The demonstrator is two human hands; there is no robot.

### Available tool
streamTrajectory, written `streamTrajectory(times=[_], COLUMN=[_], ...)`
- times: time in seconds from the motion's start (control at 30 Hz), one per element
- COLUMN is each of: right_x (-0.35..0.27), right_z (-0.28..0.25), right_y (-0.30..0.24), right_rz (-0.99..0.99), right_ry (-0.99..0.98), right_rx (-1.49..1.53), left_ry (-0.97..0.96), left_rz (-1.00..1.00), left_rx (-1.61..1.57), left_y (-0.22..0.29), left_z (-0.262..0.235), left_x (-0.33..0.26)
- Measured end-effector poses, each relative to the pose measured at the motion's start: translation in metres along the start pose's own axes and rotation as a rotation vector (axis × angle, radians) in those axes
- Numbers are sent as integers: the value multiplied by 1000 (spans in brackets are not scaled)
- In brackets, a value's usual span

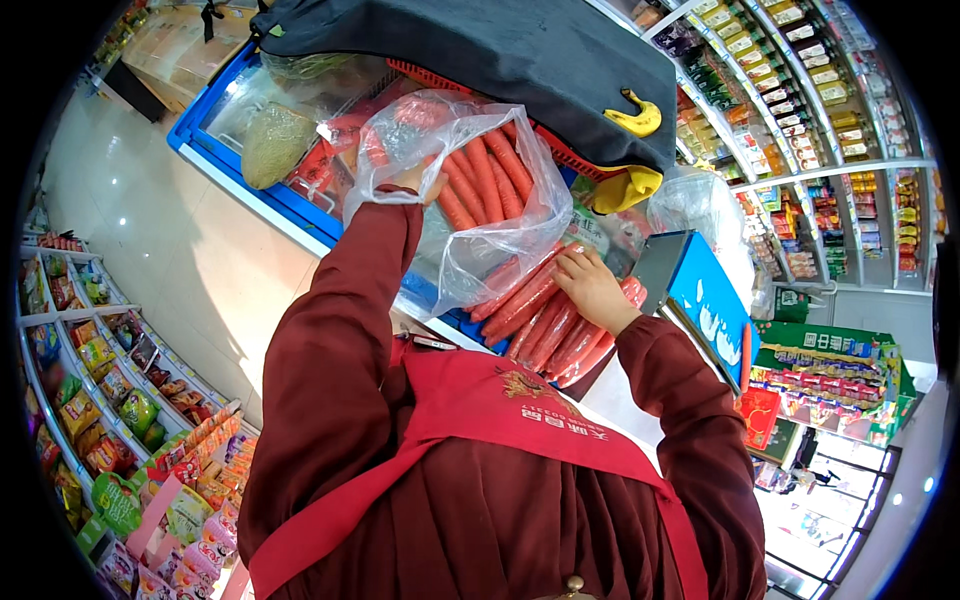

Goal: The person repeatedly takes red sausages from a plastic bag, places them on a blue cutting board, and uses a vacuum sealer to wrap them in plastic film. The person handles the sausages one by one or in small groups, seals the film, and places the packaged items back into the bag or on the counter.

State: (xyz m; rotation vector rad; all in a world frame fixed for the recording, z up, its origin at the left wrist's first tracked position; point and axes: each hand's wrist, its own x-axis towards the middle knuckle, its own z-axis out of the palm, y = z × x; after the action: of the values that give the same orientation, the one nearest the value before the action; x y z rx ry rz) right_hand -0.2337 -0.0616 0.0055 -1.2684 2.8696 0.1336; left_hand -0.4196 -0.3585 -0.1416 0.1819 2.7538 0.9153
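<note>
A clear plastic bag (545, 205) with several long red sausages (485, 180) inside stands wide at its mouth in front of me. My left hand (428, 183) is closed at the bag's left side; thin plastic covers part of its fingers. To the right and nearer me, more red sausages in clear wrapping (560, 330) lie side by side in a pile. Over the upper end of that pile, my right hand (592, 287) has its fingers curled round a wrapped sausage.
Under the bag is a blue-edged chest (300, 215), with a netted melon (277, 147) at its left. Dark cloth (480, 50) drapes the far side, bearing a banana (635, 115). A blue box (705, 300) stands right of the sausages. Stocked shelves (90, 370) line both sides.
</note>
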Motion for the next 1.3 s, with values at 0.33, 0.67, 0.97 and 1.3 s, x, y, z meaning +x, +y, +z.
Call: streamTrajectory(times=[0.33,0.67,0.97,1.3], right_x=[162,241,244,248], right_z=[24,78,98,74], right_y=[31,68,51,51], right_rz=[351,719,922,930], right_ry=[104,-138,-78,-197], right_rx=[449,106,346,292], left_ry=[17,30,100,335], left_rz=[-91,-165,-189,-90], left_rx=[-111,-175,-203,-187], left_y=[13,0,8,-27], left_z=[13,-6,4,69], left_x=[18,19,6,-1])
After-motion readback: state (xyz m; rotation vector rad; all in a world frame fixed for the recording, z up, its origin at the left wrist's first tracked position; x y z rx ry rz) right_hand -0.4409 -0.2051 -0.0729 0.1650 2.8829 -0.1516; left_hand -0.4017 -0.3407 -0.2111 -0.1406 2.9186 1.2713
